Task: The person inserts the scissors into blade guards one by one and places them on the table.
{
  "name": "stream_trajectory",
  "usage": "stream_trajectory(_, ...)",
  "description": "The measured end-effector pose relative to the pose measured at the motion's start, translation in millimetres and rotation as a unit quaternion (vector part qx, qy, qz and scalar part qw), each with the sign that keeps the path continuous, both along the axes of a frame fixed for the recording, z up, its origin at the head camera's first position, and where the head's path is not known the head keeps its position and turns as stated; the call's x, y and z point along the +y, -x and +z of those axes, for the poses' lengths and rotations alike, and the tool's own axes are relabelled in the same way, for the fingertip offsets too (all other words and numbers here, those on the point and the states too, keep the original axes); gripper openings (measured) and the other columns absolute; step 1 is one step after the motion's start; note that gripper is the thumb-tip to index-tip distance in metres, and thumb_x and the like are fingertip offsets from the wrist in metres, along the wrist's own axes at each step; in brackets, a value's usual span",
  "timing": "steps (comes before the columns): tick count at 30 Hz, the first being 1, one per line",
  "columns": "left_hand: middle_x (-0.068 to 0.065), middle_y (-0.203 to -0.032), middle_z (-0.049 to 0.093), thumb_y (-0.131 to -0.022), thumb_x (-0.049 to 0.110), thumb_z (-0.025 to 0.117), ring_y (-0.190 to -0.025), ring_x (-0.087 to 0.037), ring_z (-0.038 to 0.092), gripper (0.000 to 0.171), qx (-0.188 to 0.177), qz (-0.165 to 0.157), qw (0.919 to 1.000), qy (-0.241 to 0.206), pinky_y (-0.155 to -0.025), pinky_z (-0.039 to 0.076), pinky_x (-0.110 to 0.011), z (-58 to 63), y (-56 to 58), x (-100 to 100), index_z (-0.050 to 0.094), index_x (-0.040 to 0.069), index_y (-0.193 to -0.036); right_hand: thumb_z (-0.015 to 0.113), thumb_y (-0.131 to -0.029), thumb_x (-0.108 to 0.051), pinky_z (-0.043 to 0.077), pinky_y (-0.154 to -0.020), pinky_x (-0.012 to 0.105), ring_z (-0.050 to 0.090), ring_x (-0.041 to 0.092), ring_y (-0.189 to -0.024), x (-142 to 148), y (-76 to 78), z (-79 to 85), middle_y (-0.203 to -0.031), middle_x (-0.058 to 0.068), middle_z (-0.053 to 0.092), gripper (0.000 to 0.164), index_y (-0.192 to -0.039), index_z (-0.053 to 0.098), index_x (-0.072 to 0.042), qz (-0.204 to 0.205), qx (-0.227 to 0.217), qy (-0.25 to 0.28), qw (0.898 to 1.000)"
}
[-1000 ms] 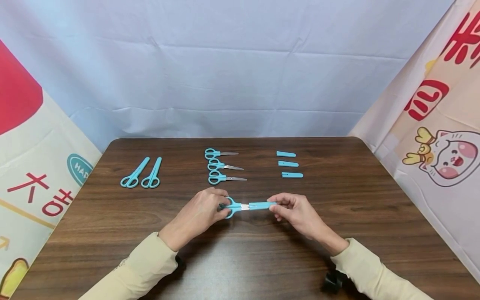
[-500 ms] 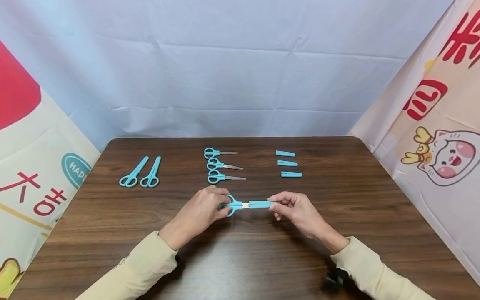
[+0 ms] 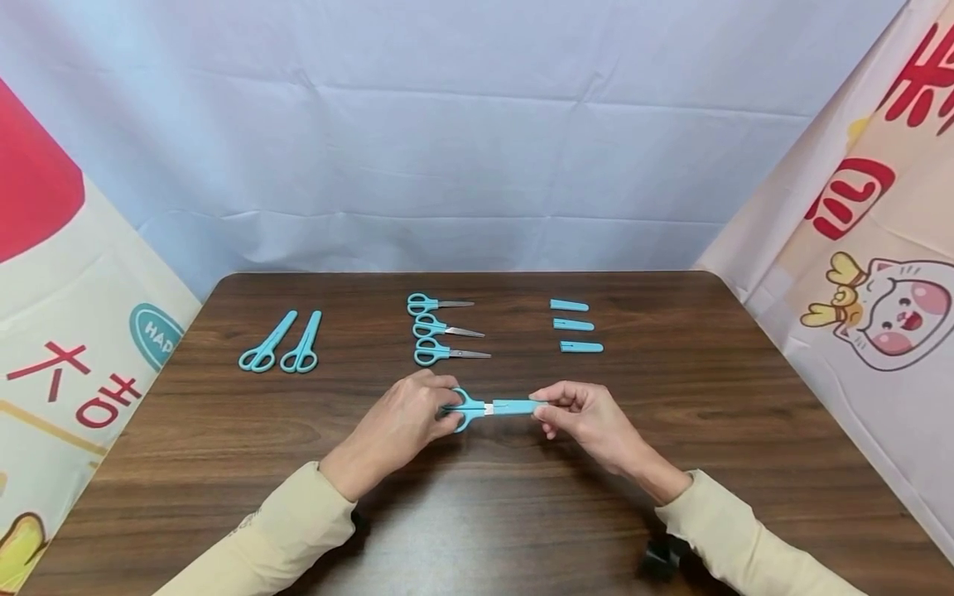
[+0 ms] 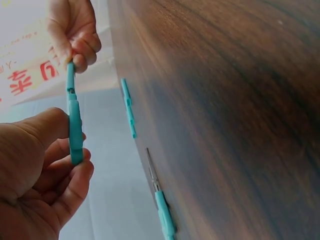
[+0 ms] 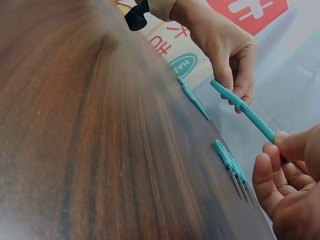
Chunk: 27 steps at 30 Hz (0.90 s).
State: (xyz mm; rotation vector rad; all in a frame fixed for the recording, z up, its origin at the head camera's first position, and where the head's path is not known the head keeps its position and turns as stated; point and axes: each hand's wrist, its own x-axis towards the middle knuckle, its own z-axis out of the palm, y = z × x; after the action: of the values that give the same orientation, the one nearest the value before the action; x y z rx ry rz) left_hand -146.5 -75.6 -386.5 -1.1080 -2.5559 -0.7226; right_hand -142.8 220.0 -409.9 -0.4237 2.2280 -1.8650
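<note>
My left hand (image 3: 406, 422) grips the blue handles of a pair of scissors (image 3: 469, 409), fingers curled at the finger loops. From the other side my right hand (image 3: 592, 422) pinches the closed end of a blue blade cover (image 3: 514, 406) between thumb and fingertips. Most of the blades sit inside this cover; a short strip of bare metal shows between its mouth and the handles. Both wrist views show the scissors (image 4: 75, 130) and cover (image 5: 257, 121) in one line, held above the table.
Behind the hands lie three uncovered scissors (image 3: 432, 353) with blades pointing right. Three loose blade covers (image 3: 580, 348) are at the back right. Two covered scissors (image 3: 300, 352) lie at the left on the brown wooden table (image 3: 477, 513). A pale cloth (image 3: 462, 165) hangs behind.
The cover has slid a little further onto the blades, so the strip of bare metal is shorter. Both hands keep their grip, and the other scissors and covers stay put.
</note>
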Motion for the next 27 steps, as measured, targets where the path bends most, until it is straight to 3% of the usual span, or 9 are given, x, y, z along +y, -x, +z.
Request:
stream_trajectory(15,0.004,-0.093,0.070,-0.093,0.004,0.074,-0.077,-0.013,0.053,0.010,0.024,-0.014,0.9996,0.008,-0.067,0.049,-0.028,1.2,-0.7,3.1,0.078,0.011,-0.086,0.069,-0.098,-0.003,0.060,-0.069,0.033,0.066,0.014,-0.074,-2.0,-1.8,-3.9,-0.092,0.025,0.070,0.022,-0.116,0.070,0.011,0.013,0.011,0.007,1.000)
stream_trajectory(27,0.003,-0.095,0.072,-0.092,0.004,0.074,-0.078,-0.014,0.055,0.009,0.035,-0.012,0.9993,0.008,-0.069,0.050,-0.028,2.9,-1.0,3.9,0.079,0.011,-0.088,0.069,-0.098,-0.003,0.060,-0.068,0.034,0.066,0.015,-0.073,-2.1,-2.3,-3.0,-0.092,0.029,0.069,0.021,-0.115,0.071,0.010,0.018,0.029,0.000,0.999)
